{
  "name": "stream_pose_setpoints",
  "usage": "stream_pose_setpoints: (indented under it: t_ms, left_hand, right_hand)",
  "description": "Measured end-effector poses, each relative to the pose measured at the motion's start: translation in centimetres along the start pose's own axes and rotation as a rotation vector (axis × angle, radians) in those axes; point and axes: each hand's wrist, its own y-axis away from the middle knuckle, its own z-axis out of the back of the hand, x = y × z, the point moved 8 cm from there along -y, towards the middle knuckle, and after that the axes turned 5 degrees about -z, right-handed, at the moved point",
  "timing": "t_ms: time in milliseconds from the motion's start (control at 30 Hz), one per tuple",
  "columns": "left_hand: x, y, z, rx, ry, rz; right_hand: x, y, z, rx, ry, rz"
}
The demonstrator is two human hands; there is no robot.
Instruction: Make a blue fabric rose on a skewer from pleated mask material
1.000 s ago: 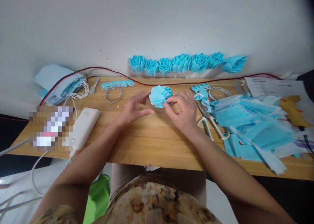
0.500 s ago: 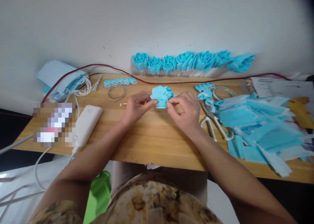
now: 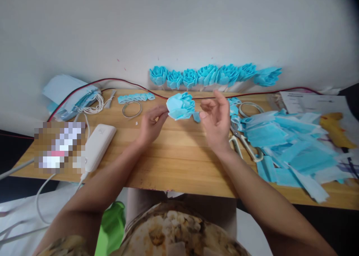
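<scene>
A blue fabric flower (image 3: 180,105) with layered petals is held up over the table at the middle of the view. My left hand (image 3: 152,125) is closed on it from the left, thumb and fingers pinched at its base, which the petals hide. To the right of the flower, my right hand (image 3: 216,123) is raised with its fingers apart and curled, holding nothing I can see. A small blue piece (image 3: 196,116) shows by the right thumb; whether they touch I cannot tell.
Several finished blue flowers (image 3: 190,78) lean along the wall. On the right lie scissors (image 3: 246,145), blue fabric strips (image 3: 291,143) and a yellow glue gun (image 3: 338,130). Tape rings (image 3: 132,109), a white power bank (image 3: 100,147) and folded masks (image 3: 70,93) are left. A red-black cable (image 3: 134,85) crosses behind.
My right hand has let go of the flower and opened, moving slightly right. In my left hand the flower has turned, its petals now facing right.
</scene>
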Motion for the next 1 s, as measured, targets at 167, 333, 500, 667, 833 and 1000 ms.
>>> stream_pose_setpoints:
  t_ms: [167,333,500,667,833,1000]
  left_hand:
    - [0.2,0.2,-0.2,0.012,0.048,0.010]
    - [-0.7,0.4,-1.3,0.092,0.103,-0.022]
    - [-1.5,0.8,-2.8,0.187,0.095,-0.084]
    - [-0.7,0.9,-2.9,0.166,0.066,-0.081]
    - [1.8,1.4,-2.4,0.111,0.009,0.088]
    - [2.3,1.6,-2.3,0.105,0.008,0.155]
  right_hand:
    - [-2.0,0.3,-2.4,0.259,-0.176,-0.160]
    - [-1.2,1.4,-3.7,0.349,-0.282,-0.151]
    - [-0.4,2.1,-4.0,0.337,-0.272,-0.177]
    - [-0.1,1.9,-3.1,0.225,-0.271,-0.141]
    - [-2.8,1.5,-1.6,0.011,-0.222,-0.312]
    - [-5.1,1.0,-1.0,-0.057,-0.247,-0.402]
